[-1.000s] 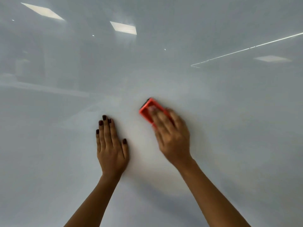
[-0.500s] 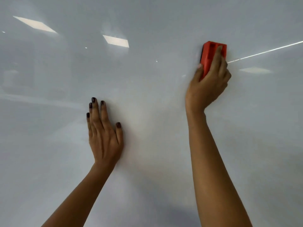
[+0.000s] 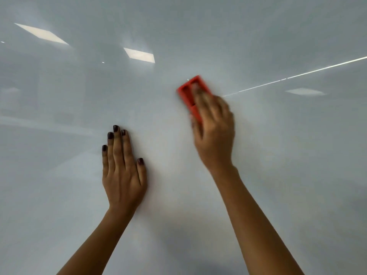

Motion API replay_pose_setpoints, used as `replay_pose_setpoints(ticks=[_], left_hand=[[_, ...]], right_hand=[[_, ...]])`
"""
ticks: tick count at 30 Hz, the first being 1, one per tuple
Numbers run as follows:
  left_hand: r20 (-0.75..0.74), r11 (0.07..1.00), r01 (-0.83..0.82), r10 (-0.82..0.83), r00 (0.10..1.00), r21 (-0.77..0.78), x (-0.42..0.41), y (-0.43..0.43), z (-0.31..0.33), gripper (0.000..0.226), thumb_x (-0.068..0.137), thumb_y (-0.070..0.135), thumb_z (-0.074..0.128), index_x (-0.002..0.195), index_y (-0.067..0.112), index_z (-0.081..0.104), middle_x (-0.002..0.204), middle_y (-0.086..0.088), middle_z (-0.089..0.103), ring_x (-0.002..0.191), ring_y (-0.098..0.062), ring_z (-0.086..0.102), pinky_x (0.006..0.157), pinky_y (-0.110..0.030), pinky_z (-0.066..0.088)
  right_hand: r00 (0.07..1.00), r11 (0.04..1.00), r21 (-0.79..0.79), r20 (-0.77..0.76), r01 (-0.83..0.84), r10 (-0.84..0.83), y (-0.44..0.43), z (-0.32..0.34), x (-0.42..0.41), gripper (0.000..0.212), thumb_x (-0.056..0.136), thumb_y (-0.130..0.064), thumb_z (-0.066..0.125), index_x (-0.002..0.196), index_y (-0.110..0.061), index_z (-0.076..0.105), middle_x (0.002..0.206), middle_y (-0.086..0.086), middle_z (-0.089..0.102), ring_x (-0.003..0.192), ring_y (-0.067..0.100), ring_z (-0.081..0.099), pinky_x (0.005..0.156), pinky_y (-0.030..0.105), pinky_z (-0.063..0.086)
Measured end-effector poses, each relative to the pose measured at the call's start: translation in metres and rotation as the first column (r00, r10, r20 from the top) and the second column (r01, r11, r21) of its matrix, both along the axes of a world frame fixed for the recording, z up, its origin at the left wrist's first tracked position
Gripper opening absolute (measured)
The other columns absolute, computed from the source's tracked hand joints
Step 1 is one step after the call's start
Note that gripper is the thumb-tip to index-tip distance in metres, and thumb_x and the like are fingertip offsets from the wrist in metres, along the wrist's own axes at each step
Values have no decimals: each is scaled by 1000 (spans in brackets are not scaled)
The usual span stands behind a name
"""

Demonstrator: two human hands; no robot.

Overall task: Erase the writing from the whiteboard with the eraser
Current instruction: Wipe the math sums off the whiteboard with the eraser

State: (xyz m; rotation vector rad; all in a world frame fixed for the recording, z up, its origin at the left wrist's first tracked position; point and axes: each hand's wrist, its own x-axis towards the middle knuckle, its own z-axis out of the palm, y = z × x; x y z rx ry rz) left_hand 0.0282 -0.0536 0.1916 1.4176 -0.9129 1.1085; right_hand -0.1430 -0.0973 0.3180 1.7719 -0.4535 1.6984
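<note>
red eraser mid-swipe, board looks pretty much clean already

starting on the left: the whiteboard (image 3: 59, 195) fills the whole view, glossy grey-white, with ceiling lights (image 3: 139, 54) reflected up top. i honestly can't spot any writing on it from here, just glare and a faint hazy patch in the middle.

next over, the left hand (image 3: 124, 171) is laid flat against the board, fingers straight and close together pointing up, thumb out to the side. it's holding nothing, looks like it's just bracing.

then the eraser (image 3: 193, 97), a red plastic block with ribbed recesses on its back, pressed against the board above and to the right of that flat hand, well apart from it. its long axis runs diagonal, from upper left down to lower right. the right hand (image 3: 214, 135) is the one on it: fingers draped over the lower right end of the block and curled onto it, wrist below. that hand is motion-blurred, so exactly where the thumb sits i can't tell.

far right there's a thin bright streak (image 3: 297, 75) slanting up to the edge. reads as a reflected light strip to me, not ink.

my guess: the eraser sticks out up-left of the fingers, so the next stroke gets led by that free end, and the right hand does all of it.
</note>
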Motion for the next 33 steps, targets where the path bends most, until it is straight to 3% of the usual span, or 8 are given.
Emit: replay_pose_setpoints(ticks=[5, 9, 17, 22, 24, 26, 29, 33], left_hand=[[-1, 1000, 6, -6, 1000, -1, 0, 0, -1, 63, 98, 21, 31, 157, 1, 18, 166, -12, 11, 154, -24, 8, 126, -40, 8], [0, 1000, 1, -1, 1000, -13, -1, -1, -2, 63, 98, 20, 32, 157, 2, 18, 166, -10, 10, 154, -24, 9, 126, -40, 10], [1, 1000, 2, -2, 1000, -12, -1, -2, -2, 63, 98, 22, 31, 157, 2, 18, 165, -11, 12, 154, -23, 9, 126, -41, 10], [-69, 999, 12, -15, 997, -52, 1, 0, -8, 63, 99, 23, 28, 156, -1, 17, 165, -15, 14, 154, -27, 9, 126, -44, 11], [-108, 998, 22, -29, 994, -64, 2, 1, -11, 64, 98, 22, 29, 156, -1, 16, 165, -16, 14, 154, -27, 9, 125, -46, 12], [-93, 998, 20, -25, 995, -56, 2, 1, -12, 64, 98, 21, 29, 156, -1, 16, 164, -16, 14, 154, -27, 10, 125, -46, 13], [-85, 999, 16, -21, 996, -52, 2, 1, -13, 63, 98, 20, 30, 156, -1, 16, 165, -16, 13, 154, -27, 9, 125, -45, 12], [-73, 999, 26, -30, 997, -47, 4, 1, -16, 63, 99, 20, 31, 157, 0, 16, 165, -15, 13, 154, -27, 9, 126, -44, 11]], right_hand=[[913, 974, 226, 404, -30, -66, -13, 44, -21, 49, 99, -20, 55, 146, -12, 44, 148, 6, 49, 128, 29, 49, 103, 35, 38], [859, 960, 275, 501, -47, -102, -7, 70, 0, 51, 99, -22, 49, 149, -19, 38, 151, -1, 45, 129, 23, 45, 99, 30, 36], [997, 999, 41, 76, 24, -27, 34, 45, 86, 48, 96, -19, 58, 143, -15, 49, 143, 2, 55, 122, 27, 53, 92, 33, 36], [959, 987, -151, -283, -59, 14, 35, 3, 92, 46, 96, -15, 59, 142, -14, 51, 141, 0, 58, 119, 29, 56, 94, 37, 46], [937, 985, -161, -351, -55, -5, 25, -11, 70, 44, 99, -17, 56, 143, -15, 49, 144, -1, 55, 122, 29, 55, 98, 38, 46], [962, 988, -153, -272, -22, -21, 12, -21, 41, 43, 99, -19, 59, 141, -15, 52, 142, -2, 56, 120, 30, 57, 100, 38, 46], [999, 998, -57, 3, 32, -32, -9, -27, -5, 44, 95, -17, 63, 138, -11, 55, 140, 4, 58, 118, 33, 57, 103, 37, 42], [895, 976, 205, 446, -70, -30, -27, -18, -39, 47, 97, -16, 61, 142, -8, 49, 143, 11, 53, 122, 34, 52, 103, 39, 40]])
